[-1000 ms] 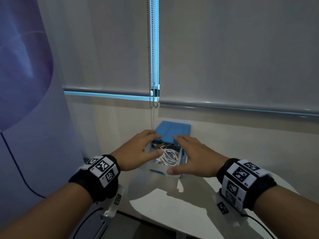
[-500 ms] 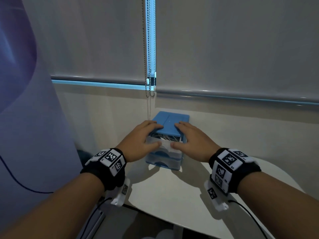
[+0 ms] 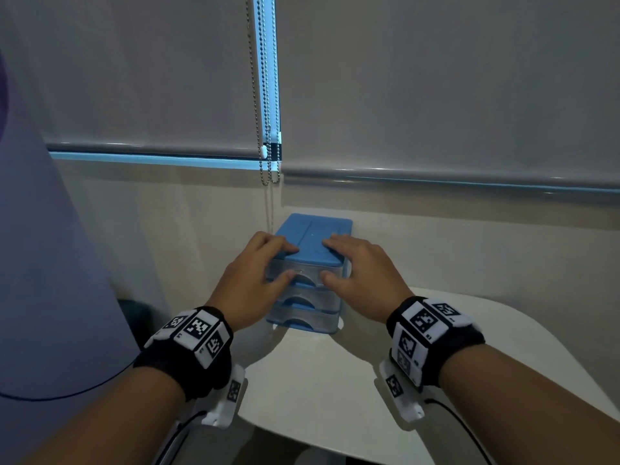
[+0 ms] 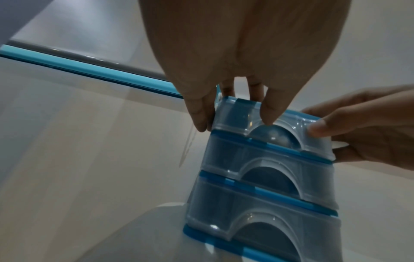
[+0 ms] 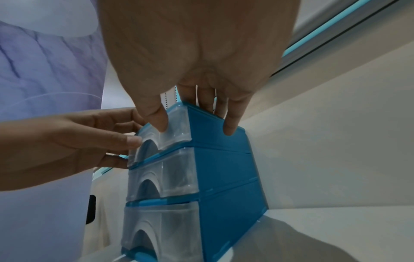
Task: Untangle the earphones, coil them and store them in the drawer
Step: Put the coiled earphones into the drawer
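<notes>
Our left hand [image 3: 255, 276] and right hand [image 3: 360, 275] lie spread on the drawer unit [image 3: 310, 250]. Thumbs press the top drawer [image 3: 307, 275], left at nine o'clock, right at three.

- No readable words, brand names or numbers are found in any of the three views.
- Black-and-white square code markers [image 3: 200, 327] are borne by the band on the left wrist; only patterns are shown, no letters.
- Markers of the same kind [image 3: 423, 319] are carried on the right wrist band, with tiny printing beside them that is too small to be read.
- No label is seen on the blue drawer unit [image 3: 313, 234].
</notes>
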Motion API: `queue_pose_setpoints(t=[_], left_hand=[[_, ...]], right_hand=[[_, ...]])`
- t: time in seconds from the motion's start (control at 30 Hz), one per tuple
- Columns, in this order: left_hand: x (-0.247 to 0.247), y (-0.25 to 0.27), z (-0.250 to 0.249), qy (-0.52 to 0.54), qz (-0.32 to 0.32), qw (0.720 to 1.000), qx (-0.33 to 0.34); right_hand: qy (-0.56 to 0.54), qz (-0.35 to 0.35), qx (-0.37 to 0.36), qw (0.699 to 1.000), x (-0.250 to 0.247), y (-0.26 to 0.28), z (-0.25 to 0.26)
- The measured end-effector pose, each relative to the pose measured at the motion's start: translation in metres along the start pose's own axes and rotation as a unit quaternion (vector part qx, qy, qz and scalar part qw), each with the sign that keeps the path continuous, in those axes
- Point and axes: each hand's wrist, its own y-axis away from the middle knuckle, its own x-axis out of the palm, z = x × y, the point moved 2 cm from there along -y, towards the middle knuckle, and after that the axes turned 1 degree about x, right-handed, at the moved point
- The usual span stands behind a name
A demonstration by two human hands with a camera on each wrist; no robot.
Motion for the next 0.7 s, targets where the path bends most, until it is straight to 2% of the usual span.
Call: queue_pose_setpoints(t=[0.17, 0.4, 0.7], left_hand=[[-0.002, -0.002, -0.002, -0.036, 0.013, 0.999, -0.009], [-0.004, -0.008, 0.007, 0.005, 0.064, 0.995, -0.075], [-0.005, -0.010, 0.009, 0.044, 0.052, 0.993, -0.100]], right_hand=[[-0.013, 0.002, 0.010, 1.000, -0.004, 0.004, 0.005], [-0.043, 0.030, 0.027, 0.998, -0.013, -0.007, -0.001], [-0.106, -0.019, 0.032, 0.994, 0.003, -0.006, -0.014]])
